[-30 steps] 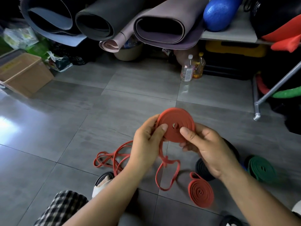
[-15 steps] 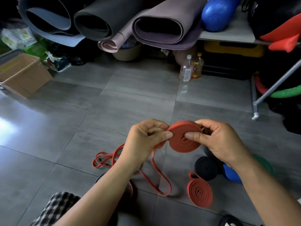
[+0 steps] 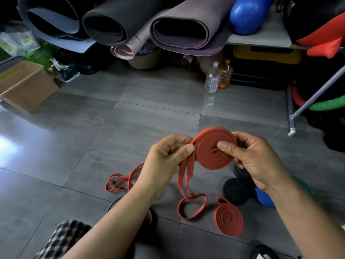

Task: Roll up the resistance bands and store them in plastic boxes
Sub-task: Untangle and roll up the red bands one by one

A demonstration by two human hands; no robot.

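A checked cloth point(image 3: 61, 238) shows at the lower left edge, with both bare forearms reaching out above it. The left hand point(image 3: 164, 159) pinches the two strands of the half-rolled red band point(image 3: 211, 156) between thumb and curled fingers, just where they leave the left rim of its coil. The right hand point(image 3: 255, 161) grips that coil, thumb pressed flat on its face near the centre and fingers curled round behind the far rim, so the disc stands tilted towards the camera, held in the air over the grey tiled floor point(image 3: 149, 113). The band's unrolled tail hangs down from the left hand and ends in a loop lying on the tiles. Just right of that loop a rolled red band point(image 3: 228, 218) lies flat, with a black coil point(image 3: 236, 191) close beyond it and a blue roll point(image 3: 264, 198) beside that, partly hidden by the right wrist. Left of the left wrist a loose red band point(image 3: 119, 182) lies in tangled loops. Farther off, two bottles point(image 3: 212, 79) stand together on the floor and a cardboard box point(image 3: 24, 85) sits at the left. At the back, rolled mats point(image 3: 186, 27) are stacked with their ends facing out, and a blue ball point(image 3: 250, 14) rests on a shelf point(image 3: 261, 36).
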